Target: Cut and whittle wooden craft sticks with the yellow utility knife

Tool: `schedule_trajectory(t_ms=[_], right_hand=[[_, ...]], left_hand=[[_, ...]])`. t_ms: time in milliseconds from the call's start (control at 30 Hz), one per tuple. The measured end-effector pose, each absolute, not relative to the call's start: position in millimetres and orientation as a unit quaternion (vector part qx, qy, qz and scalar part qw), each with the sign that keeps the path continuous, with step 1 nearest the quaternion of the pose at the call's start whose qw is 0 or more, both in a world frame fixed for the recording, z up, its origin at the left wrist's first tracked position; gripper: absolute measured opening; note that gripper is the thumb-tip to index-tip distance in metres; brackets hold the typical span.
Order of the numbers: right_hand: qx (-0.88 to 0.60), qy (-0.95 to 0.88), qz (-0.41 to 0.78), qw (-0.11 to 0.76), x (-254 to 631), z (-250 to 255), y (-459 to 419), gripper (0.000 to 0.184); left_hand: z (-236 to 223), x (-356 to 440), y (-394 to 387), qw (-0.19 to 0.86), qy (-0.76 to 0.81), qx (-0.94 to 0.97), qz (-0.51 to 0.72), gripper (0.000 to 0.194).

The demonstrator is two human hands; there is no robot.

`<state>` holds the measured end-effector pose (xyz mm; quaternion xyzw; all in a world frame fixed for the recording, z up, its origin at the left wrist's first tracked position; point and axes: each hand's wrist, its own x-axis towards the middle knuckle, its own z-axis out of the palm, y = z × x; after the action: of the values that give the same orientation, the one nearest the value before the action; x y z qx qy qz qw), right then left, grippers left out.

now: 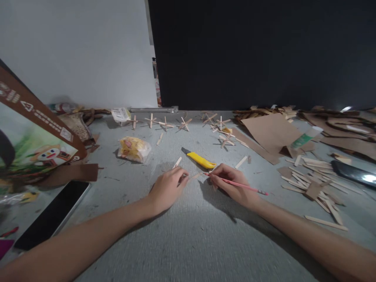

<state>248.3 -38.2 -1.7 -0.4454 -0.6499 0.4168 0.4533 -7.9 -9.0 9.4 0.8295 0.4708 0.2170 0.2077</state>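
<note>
Stick [194, 176] btwn hands, pencil [239, 185] tip touching

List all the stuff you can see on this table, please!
Pale wooden craft stick: one, between both hands.
Pink pencil: one, in the right hand.
Yellow utility knife: one, just behind the hands.
Loose wooden sticks: a pile, pale, right side.
Crossed-stick shapes: several, pale, along the back.
Brown cardboard sheets: several, back right.
Clear yellow snack bag: one, left of centre.
Black phone: one, near left.
Printed brown box: one, far left.
Left hand: pins the stick.
Right hand: grips the pencil.
</note>
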Motion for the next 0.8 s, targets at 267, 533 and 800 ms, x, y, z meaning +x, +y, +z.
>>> schedule_trajectory(t_ms=[267, 533, 800], right_hand=[[-0.445, -0.654, 0.422, 0.443, 248.5, -1.3, -39.2, 0.036], [-0.445, -0.674, 0.397, 0.435, 251.1, -9.0, -37.0, 0.033], [-0.449, -0.68, 0.386, 0.432, 251.4, -5.2, -39.0, 0.032]], left_hand=[[10.1, -7.3, -10.3, 0.255, 0.381, 0.861, 0.221, 0.031], [10.8, -7.2, -7.0, 0.274, 0.36, 0.855, 0.254, 0.041], [14.6, -8.4, -7.5, 0.316, 0.368, 0.848, 0.213, 0.047]])
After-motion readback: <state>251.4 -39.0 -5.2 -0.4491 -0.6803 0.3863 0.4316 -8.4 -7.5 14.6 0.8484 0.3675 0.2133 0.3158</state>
